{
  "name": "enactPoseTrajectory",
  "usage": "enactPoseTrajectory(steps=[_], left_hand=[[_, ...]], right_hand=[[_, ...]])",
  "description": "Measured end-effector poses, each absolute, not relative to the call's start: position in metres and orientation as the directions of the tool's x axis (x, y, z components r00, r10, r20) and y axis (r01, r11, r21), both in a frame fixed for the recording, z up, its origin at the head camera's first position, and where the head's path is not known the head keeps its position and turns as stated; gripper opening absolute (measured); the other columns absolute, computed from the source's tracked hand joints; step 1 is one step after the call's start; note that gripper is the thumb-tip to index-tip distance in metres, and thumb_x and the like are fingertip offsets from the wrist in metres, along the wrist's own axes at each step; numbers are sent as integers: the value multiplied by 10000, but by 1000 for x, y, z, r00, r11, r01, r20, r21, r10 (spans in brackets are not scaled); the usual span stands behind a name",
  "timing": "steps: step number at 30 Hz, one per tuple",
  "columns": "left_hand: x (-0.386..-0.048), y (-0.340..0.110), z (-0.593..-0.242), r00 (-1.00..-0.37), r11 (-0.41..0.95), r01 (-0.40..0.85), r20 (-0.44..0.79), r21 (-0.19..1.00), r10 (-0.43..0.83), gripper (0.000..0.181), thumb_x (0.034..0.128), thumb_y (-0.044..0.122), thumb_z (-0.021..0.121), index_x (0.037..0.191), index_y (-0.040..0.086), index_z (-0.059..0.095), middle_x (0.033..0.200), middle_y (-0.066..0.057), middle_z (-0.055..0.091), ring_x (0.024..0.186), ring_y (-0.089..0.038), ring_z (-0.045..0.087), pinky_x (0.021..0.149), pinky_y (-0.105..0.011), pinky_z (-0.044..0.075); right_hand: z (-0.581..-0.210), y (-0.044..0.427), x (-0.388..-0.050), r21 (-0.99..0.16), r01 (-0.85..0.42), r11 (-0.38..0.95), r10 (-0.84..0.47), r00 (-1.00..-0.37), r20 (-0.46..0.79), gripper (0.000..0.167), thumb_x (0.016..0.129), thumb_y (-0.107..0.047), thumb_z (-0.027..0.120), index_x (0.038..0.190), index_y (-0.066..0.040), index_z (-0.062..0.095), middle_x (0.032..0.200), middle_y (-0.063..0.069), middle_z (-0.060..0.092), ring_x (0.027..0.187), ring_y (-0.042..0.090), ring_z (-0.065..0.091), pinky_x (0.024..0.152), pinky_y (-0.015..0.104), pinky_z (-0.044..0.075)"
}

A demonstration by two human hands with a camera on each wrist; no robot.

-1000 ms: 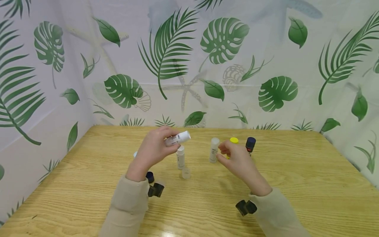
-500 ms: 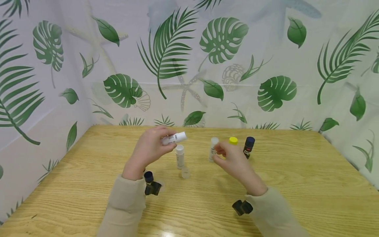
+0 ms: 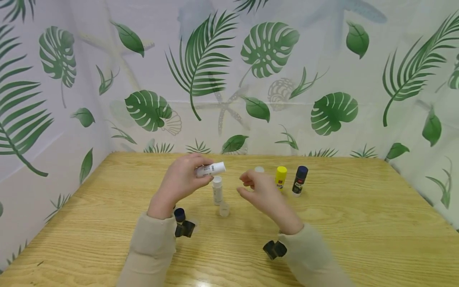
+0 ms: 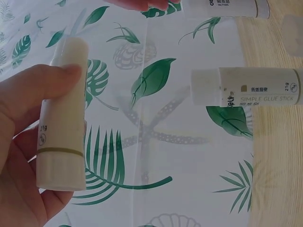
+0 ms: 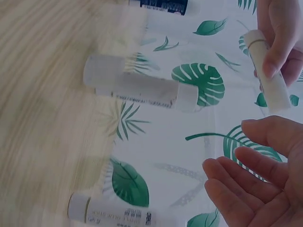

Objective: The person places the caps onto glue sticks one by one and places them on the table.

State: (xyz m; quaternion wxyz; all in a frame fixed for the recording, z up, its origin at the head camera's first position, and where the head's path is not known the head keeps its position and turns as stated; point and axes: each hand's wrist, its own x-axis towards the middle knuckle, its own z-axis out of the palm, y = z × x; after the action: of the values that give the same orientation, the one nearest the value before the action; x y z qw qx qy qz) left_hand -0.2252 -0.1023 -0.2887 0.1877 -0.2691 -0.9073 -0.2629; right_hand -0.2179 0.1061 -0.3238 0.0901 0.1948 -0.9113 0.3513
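Note:
The left hand (image 3: 183,179) holds a white glue stick (image 3: 211,169) tilted sideways above the table; in the left wrist view its thumb and fingers wrap round this tube (image 4: 64,118). The right hand (image 3: 269,193) is at the centre right with nothing in it, its fingers loosely bent and apart, as the right wrist view also shows (image 5: 260,175). Just below the held tube stands a second white glue stick (image 3: 217,193), with a small translucent cap (image 3: 224,209) in front of it. Another white stick (image 3: 259,169) stands mostly hidden behind the right hand.
Behind and right of the right hand stand a yellow glue stick (image 3: 281,177) and a dark blue one (image 3: 300,181). A dark-capped stick (image 3: 179,215) is beside the left wrist, partly covered by the wrist camera. A leaf-patterned cloth hangs behind the wooden table (image 3: 358,223).
The right hand has moved left, away from the yellow and dark blue sticks, and now covers most of the white one. The left hand has shifted slightly left and still holds its tube.

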Motion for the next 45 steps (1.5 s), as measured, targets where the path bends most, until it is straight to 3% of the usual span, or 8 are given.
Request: enactPoseTrajectory(steps=[13, 21, 29, 40, 45], left_hand=[[-222, -129, -280, -836, 710, 529, 429, 465, 342, 260, 734, 114, 716, 984, 69, 661, 953, -56, 614, 788, -182, 558, 703, -363, 456], [-221, -145, -277, -856, 704, 496, 422, 508, 299, 263, 747, 110, 705, 1000, 59, 656, 941, -59, 615, 788, -192, 549, 696, -370, 451], [-221, -151, -277, -864, 708, 482, 414, 516, 286, 260, 754, 114, 698, 1006, 64, 656, 949, -56, 618, 788, -191, 544, 697, -367, 451], [-223, -151, -279, -855, 702, 502, 415, 505, 313, 248, 734, 78, 712, 977, 56, 663, 911, -57, 621, 772, -191, 534, 705, -367, 450], [-223, -151, -279, -851, 699, 510, 411, 501, 326, 251, 728, 76, 715, 972, 52, 664, 913, -62, 624, 775, -195, 534, 709, -371, 449]], right_hand=[[-331, 70, -212, -529, -526, 666, -421, -851, 314, 195, 768, -105, 675, 921, -5, 609, 908, 106, 630, 813, 212, 600, 704, 321, 486], [-336, 50, -208, -481, -574, 663, -520, -815, 256, 223, 778, -151, 678, 951, -33, 604, 910, 82, 621, 822, 206, 587, 693, 301, 474], [-339, 29, -204, -403, -616, 677, -622, -772, 135, 288, 763, -164, 692, 1000, -17, 621, 928, 78, 629, 818, 172, 572, 687, 265, 464], [-346, 21, -198, -373, -583, 722, -651, -755, -79, 421, 767, -148, 686, 1159, -56, 564, 1137, 45, 567, 1007, 151, 529, 818, 278, 436], [-350, 20, -198, -369, -608, 703, -691, -708, -149, 505, 772, -109, 666, 1247, -64, 497, 1178, 29, 538, 813, 68, 521, 767, 232, 433]])
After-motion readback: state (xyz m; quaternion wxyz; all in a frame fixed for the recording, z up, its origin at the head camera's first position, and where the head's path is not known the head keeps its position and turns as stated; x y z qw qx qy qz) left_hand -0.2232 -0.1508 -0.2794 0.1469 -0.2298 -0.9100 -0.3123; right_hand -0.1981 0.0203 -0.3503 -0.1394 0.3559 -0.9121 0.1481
